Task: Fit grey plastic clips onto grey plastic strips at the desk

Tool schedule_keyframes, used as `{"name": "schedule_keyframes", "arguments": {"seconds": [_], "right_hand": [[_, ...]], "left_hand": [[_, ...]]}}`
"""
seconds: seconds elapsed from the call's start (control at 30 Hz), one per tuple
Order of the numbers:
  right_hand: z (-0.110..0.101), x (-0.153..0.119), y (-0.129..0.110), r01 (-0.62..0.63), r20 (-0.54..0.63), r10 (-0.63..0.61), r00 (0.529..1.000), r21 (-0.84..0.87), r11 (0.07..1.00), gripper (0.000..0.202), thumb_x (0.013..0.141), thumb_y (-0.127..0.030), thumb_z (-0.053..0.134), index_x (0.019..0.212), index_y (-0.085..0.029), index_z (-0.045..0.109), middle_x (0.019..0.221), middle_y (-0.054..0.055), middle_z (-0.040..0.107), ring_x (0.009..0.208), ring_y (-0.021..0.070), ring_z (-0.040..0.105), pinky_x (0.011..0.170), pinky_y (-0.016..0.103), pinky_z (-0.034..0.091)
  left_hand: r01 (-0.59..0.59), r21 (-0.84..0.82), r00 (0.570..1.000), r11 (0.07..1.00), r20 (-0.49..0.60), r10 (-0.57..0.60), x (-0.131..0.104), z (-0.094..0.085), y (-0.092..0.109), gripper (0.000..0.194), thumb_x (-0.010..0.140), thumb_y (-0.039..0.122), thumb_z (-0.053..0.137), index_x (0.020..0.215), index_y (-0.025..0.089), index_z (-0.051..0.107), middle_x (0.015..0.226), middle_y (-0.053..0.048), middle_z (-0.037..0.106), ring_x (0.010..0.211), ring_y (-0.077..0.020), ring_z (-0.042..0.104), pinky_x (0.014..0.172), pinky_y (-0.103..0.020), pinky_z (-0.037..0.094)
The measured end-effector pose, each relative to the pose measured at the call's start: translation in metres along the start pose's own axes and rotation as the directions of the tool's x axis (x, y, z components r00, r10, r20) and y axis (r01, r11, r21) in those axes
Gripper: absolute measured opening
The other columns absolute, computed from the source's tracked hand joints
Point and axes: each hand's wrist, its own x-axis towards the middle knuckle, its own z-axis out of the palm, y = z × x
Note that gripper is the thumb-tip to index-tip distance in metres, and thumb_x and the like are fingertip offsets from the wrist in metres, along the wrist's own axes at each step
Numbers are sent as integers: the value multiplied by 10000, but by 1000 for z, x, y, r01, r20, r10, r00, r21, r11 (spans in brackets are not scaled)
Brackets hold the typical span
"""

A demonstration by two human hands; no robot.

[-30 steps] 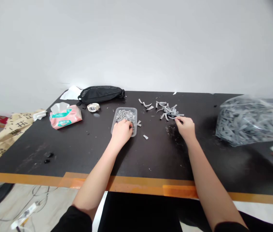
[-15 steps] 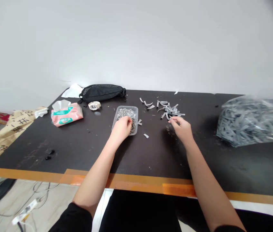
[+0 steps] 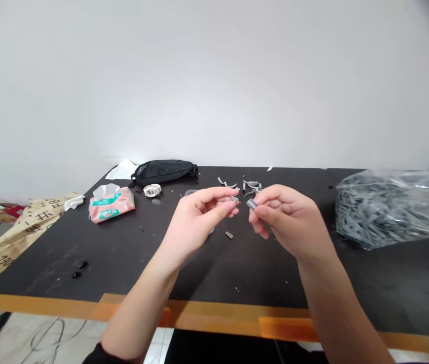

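Observation:
Raised above the dark table, my left hand point(image 3: 199, 217) pinches a small grey piece point(image 3: 234, 199) between thumb and fingers. Facing it, my right hand point(image 3: 290, 217) grips a grey strip point(image 3: 251, 203) whose end sticks out toward the left hand. The two held pieces are close but apart. Behind the hands lie loose grey strips point(image 3: 251, 184), partly covered by the right hand. Most of the clear plastic container point(image 3: 190, 192) is hidden behind my left hand. One short grey piece point(image 3: 229, 235) lies on the table below the gap between the hands.
A clear bag of grey strips point(image 3: 385, 207) sits at the right. At the left are a pink tissue pack point(image 3: 112, 205), a white watch point(image 3: 152, 190) and a black pouch point(image 3: 165, 172). Orange tape point(image 3: 214, 316) runs along the table's front edge point(image 3: 66, 305).
My left hand has risen from the container with a small piece, and my right hand has lifted from the pile with a strip. Both came nearer together. The view has tilted upward.

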Motion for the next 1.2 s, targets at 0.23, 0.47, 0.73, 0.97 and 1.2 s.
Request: {"name": "schedule_keyframes", "arguments": {"seconds": [0.23, 0.47, 0.73, 0.97, 1.2], "right_hand": [[29, -17, -28, 203, -17, -203, 979, 170, 964, 60, 941, -221, 739, 886, -245, 746, 706, -26, 719, 574, 74, 647, 518, 149, 537], [32, -15, -19, 144, -27, -142, 990, 264, 954, 77, 939, -198, 729, 879, -244, 714, 688, -43, 713, 539, 63, 627, 517, 141, 523], [35, -16, -18, 302, -133, -326, 936, -171, 938, 209, 993, -164, 638, 974, -337, 753, 886, -26, 729, 732, 127, 641, 664, 269, 549], [28, -18, -24, 328, -31, -360, 933, -341, 881, 263, 950, -197, 723, 1056, -432, 778, 998, -45, 769, 866, 158, 690, 749, 308, 575], [22, -6, -15, 163, -43, -164, 986, -11, 986, 83, 919, -283, 776, 962, -344, 812, 894, -15, 766, 759, 138, 671, 642, 262, 539]], "left_hand": [[-332, 98, 943, 938, 14, 332, -18, 10, 37, 193, 912, 135, 764, 1032, 284, 794, 871, 43, 747, 807, -76, 685, 764, -141, 557], [-424, 219, 905, 879, 151, 399, -18, -1, 35, 282, 976, 80, 664, 1145, 293, 741, 1073, 34, 766, 974, -92, 680, 836, -167, 549], [-373, 279, 926, 885, 58, 372, -13, -1, 31, 141, 948, 141, 735, 1016, 263, 716, 932, 69, 733, 864, -76, 661, 791, -179, 527], [-407, 383, 902, 829, 29, 430, -16, 3, 30, 102, 975, 197, 714, 893, 220, 657, 836, 69, 699, 748, -72, 623, 677, -202, 489], [-432, 445, 896, 784, 112, 430, -20, 2, 33, 49, 995, 173, 685, 1006, 210, 655, 922, 56, 708, 842, -47, 639, 782, -132, 504]]}}
